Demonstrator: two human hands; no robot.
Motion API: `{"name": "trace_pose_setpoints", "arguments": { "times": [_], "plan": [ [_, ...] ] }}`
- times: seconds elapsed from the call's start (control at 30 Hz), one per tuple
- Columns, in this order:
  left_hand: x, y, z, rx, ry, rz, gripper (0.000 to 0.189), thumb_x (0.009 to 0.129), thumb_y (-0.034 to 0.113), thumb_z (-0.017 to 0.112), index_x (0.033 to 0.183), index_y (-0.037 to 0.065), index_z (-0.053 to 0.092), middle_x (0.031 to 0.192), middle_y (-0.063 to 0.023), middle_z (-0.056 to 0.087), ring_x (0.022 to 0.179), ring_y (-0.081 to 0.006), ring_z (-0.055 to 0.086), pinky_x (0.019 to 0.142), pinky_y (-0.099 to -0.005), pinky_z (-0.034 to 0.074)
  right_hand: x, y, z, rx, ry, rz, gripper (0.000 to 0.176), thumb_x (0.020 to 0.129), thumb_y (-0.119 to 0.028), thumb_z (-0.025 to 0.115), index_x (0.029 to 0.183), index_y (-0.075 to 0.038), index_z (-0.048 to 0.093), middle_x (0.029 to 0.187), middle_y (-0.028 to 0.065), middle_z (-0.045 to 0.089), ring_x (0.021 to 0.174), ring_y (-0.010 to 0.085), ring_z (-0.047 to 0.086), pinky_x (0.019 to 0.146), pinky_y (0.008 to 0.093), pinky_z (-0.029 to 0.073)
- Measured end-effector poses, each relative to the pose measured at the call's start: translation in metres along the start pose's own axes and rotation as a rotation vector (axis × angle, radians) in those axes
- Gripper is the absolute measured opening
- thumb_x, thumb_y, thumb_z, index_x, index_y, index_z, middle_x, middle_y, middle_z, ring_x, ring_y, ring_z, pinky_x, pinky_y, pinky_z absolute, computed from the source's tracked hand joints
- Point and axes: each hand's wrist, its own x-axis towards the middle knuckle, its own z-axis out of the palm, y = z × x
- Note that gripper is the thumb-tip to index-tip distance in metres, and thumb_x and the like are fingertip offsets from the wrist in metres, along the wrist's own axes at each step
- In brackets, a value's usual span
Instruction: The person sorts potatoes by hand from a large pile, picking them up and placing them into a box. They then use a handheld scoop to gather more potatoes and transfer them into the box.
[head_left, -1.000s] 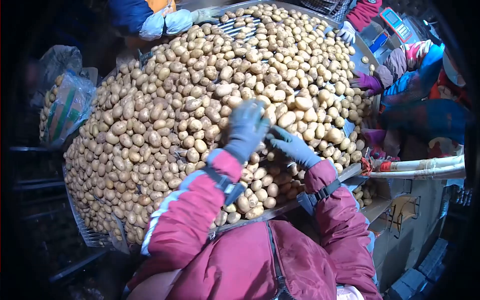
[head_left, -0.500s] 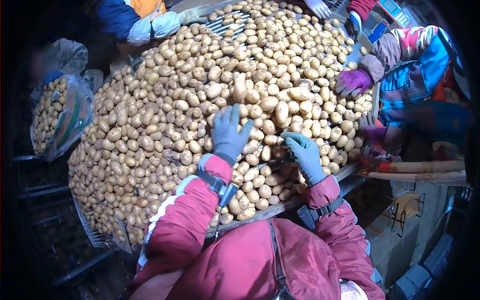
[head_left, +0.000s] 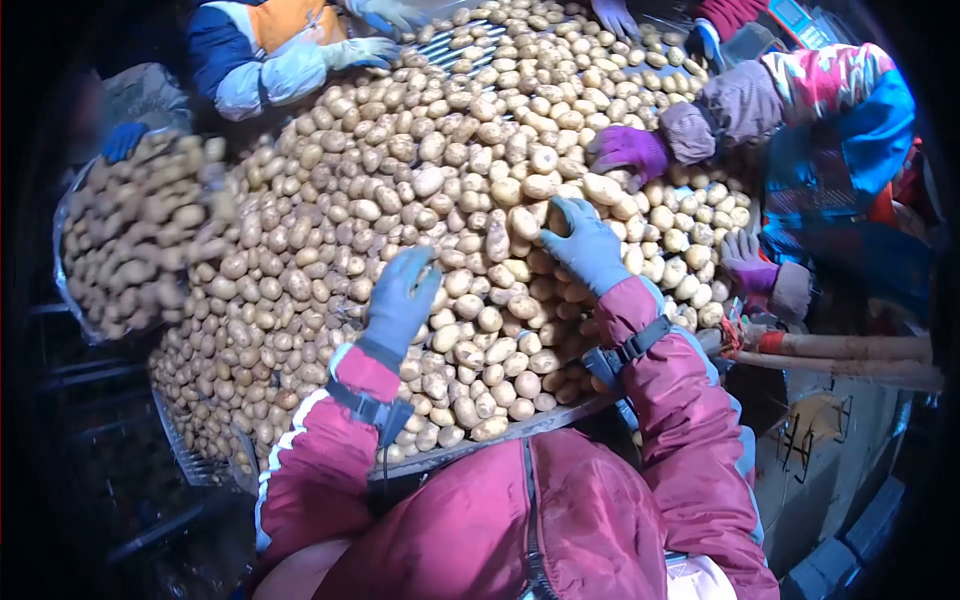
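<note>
**Both gloved hands over the potato pile, right hand nearer the long potato**

Left hand (head_left: 400, 300): grip released, fingers loosely curled, thumb apart, nothing seen in it; potatoes all around. Right hand (head_left: 588, 248): grip also parted, thumb and fingers spread, tips just beside a rounded potato (head_left: 523, 222); contact, can't tell.

Key relation: long potato (head_left: 497, 238) lies between the hands, past the rounded one from the right grip, on its left side. Long axis runs roughly away from the wearer. Right hand nearer; left hand farther off and closer to the wearer.

Pile sits on tabletop (head_left: 520, 429), metal edge at the wearer's front. Co-worker's purple glove (head_left: 632, 152) is beyond the right hand, apart from it.
</note>
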Motion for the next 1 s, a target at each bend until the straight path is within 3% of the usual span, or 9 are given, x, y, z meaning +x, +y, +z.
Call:
{"name": "trace_pose_setpoints", "arguments": {
  "times": [0.17, 0.33, 0.4, 0.53, 0.8, 0.9, 0.93, 0.97, 1.0],
  "plan": [
    [0.064, 0.028, -0.029, 0.216, 0.066, -0.024, 0.035, 0.095, 0.020, 0.066, 0.126, 0.004, 0.066, 0.125, -0.0198, 0.066, 0.114, -0.0390, 0.063, 0.100, -0.0442, 0.050, -0.012, 0.007, -0.016, 0.212, -0.121, -0.076, 0.063, 0.086, -0.031, 0.070, 0.144, -0.012, 0.056, 0.136, 0.0115, 0.063, 0.120, 0.0287, 0.065, 0.098, 0.0405, 0.055],
    [0.154, 0.007, 0.008, 0.314, 0.244, 0.223, 0.040, 0.093, 0.022, 0.064, 0.130, 0.006, 0.064, 0.128, -0.0196, 0.066, 0.118, -0.0395, 0.061, 0.105, -0.0462, 0.047, -0.061, 0.031, -0.030, 1.592, -0.410, 0.267, 0.064, 0.086, -0.021, 0.069, 0.145, -0.003, 0.052, 0.126, 0.0143, 0.066, 0.104, 0.0274, 0.070, 0.084, 0.0397, 0.060],
    [0.174, -0.010, 0.029, 0.775, -0.151, 0.043, 0.043, 0.090, 0.027, 0.064, 0.130, 0.011, 0.066, 0.126, -0.0174, 0.066, 0.116, -0.0379, 0.061, 0.104, -0.0478, 0.048, -0.080, 0.017, -0.034, 1.645, -0.331, 0.319, 0.060, 0.090, -0.023, 0.067, 0.145, -0.003, 0.052, 0.123, 0.0140, 0.067, 0.102, 0.0269, 0.069, 0.082, 0.0388, 0.059],
    [0.173, -0.011, 0.044, 1.027, -0.108, 0.067, 0.038, 0.088, 0.034, 0.065, 0.123, 0.019, 0.071, 0.117, -0.0146, 0.065, 0.108, -0.0341, 0.061, 0.095, -0.0479, 0.051, -0.101, 0.028, -0.023, 1.660, -0.272, 0.447, 0.050, 0.098, -0.030, 0.062, 0.139, -0.002, 0.056, 0.118, 0.0153, 0.068, 0.099, 0.0273, 0.069, 0.073, 0.0357, 0.057],
    [0.119, -0.008, 0.036, 0.221, 0.028, 0.060, 0.045, 0.092, 0.032, 0.072, 0.131, 0.010, 0.068, 0.120, -0.0192, 0.071, 0.111, -0.0319, 0.069, 0.099, -0.0403, 0.053, -0.115, 0.018, 0.003, 1.445, -0.430, 0.337, 0.040, 0.104, -0.029, 0.049, 0.126, 0.000, 0.066, 0.090, 0.0097, 0.067, 0.064, 0.0139, 0.060, 0.048, 0.0249, 0.045],
    [0.081, 0.047, 0.050, -0.601, 0.002, -0.241, 0.034, 0.102, 0.018, 0.062, 0.130, 0.001, 0.066, 0.122, -0.0102, 0.072, 0.110, -0.0158, 0.064, 0.100, -0.0306, 0.050, -0.115, -0.022, -0.003, 1.542, -0.471, 0.478, 0.044, 0.100, -0.027, 0.054, 0.135, -0.001, 0.062, 0.096, 0.0071, 0.068, 0.073, 0.0171, 0.065, 0.060, 0.0287, 0.053],
    [0.060, 0.066, 0.041, -0.234, -0.024, 0.006, 0.033, 0.102, 0.016, 0.061, 0.130, 0.001, 0.066, 0.122, -0.0098, 0.071, 0.110, -0.0159, 0.064, 0.101, -0.0313, 0.050, -0.115, -0.032, -0.002, 1.549, -0.479, 0.484, 0.045, 0.099, -0.027, 0.056, 0.137, -0.002, 0.061, 0.097, 0.0066, 0.068, 0.076, 0.0183, 0.066, 0.064, 0.0304, 0.054],
    [0.041, 0.084, 0.045, -0.413, 0.027, 0.097, 0.032, 0.102, 0.016, 0.060, 0.130, 0.001, 0.066, 0.122, -0.0093, 0.071, 0.111, -0.0158, 0.063, 0.101, -0.0317, 0.050, -0.115, -0.038, 0.003, 1.563, -0.526, 0.453, 0.042, 0.100, -0.030, 0.057, 0.131, -0.002, 0.062, 0.096, 0.0064, 0.068, 0.079, 0.0184, 0.065, 0.066, 0.0319, 0.054],
    [0.024, 0.125, 0.026, -0.426, -0.069, -0.077, 0.031, 0.102, 0.014, 0.060, 0.130, 0.002, 0.066, 0.121, -0.0090, 0.071, 0.112, -0.0162, 0.063, 0.101, -0.0320, 0.051, -0.116, -0.040, 0.011, 1.558, -0.541, 0.446, 0.042, 0.100, -0.030, 0.057, 0.131, -0.002, 0.062, 0.096, 0.0064, 0.068, 0.079, 0.0184, 0.065, 0.066, 0.0319, 0.054]
  ]
}}
